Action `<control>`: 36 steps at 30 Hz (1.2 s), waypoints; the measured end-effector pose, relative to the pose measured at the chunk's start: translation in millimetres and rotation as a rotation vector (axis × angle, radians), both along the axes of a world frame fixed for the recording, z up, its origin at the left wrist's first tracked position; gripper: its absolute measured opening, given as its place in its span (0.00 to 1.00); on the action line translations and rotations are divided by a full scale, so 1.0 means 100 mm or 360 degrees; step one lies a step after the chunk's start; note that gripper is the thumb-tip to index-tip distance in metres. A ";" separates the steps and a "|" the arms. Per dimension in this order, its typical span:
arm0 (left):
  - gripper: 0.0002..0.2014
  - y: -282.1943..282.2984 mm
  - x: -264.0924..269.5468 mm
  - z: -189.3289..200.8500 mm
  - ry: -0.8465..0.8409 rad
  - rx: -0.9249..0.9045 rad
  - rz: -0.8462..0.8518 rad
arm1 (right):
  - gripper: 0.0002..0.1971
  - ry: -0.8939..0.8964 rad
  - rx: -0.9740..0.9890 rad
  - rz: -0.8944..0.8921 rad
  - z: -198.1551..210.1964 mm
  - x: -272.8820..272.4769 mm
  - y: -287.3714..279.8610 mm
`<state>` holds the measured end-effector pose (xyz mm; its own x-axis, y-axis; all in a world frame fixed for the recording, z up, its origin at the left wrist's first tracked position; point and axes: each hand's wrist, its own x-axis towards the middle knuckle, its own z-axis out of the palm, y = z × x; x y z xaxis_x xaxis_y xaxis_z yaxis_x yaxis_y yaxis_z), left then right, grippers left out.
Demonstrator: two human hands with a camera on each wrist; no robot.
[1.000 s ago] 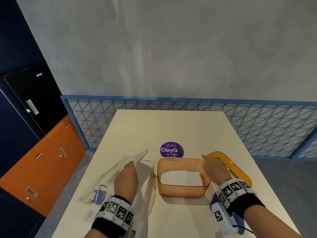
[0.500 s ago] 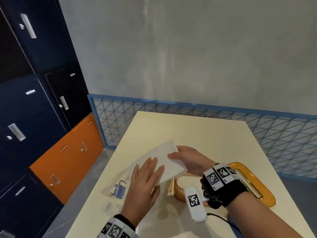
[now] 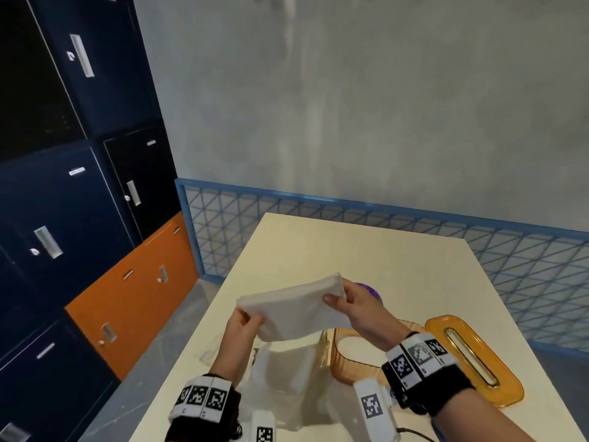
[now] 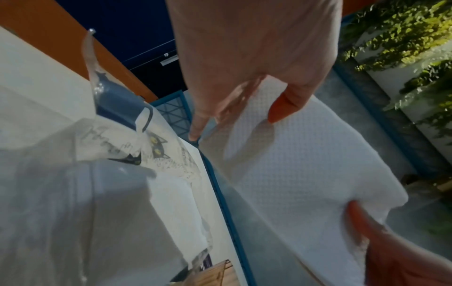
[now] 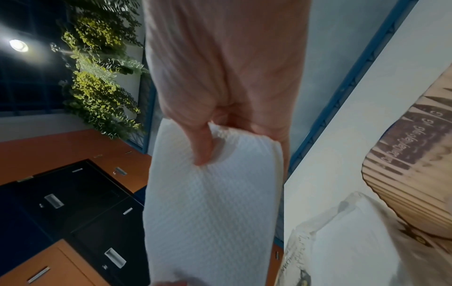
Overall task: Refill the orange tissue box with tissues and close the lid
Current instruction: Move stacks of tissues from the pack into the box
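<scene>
A white stack of tissues (image 3: 296, 306) (image 4: 293, 174) (image 5: 210, 209) hangs in the air above the table, held at both ends. My left hand (image 3: 247, 320) (image 4: 266, 108) pinches its near left end, and my right hand (image 3: 344, 298) (image 5: 220, 143) pinches the far right end between thumb and fingers. The open orange tissue box (image 3: 353, 362) (image 5: 411, 183) stands on the table just below and right of the stack, partly hidden by my right forearm. Its orange lid (image 3: 471, 358) with a long slot lies flat to the right of the box.
A clear plastic tissue wrapper (image 3: 287, 378) (image 4: 85, 193) (image 5: 342, 241) lies on the cream table (image 3: 350, 250) under my hands. A purple sticker (image 3: 369, 290) peeks out behind my right hand. Blue and orange lockers (image 3: 95, 218) stand left; a blue mesh fence (image 3: 414, 234) runs behind.
The tissue stack has come up out of the wrapper into the air. My left hand went from lying flat on it to pinching its near end; the right hand kept its grip.
</scene>
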<state>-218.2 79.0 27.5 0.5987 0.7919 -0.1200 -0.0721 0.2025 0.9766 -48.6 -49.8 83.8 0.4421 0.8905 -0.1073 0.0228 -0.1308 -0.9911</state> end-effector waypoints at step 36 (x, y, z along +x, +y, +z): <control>0.12 -0.15 -0.04 -0.27 0.0648 0.0547 0.0019 | 0.09 -0.0283 -0.0366 -0.0120 -0.79 -0.11 0.12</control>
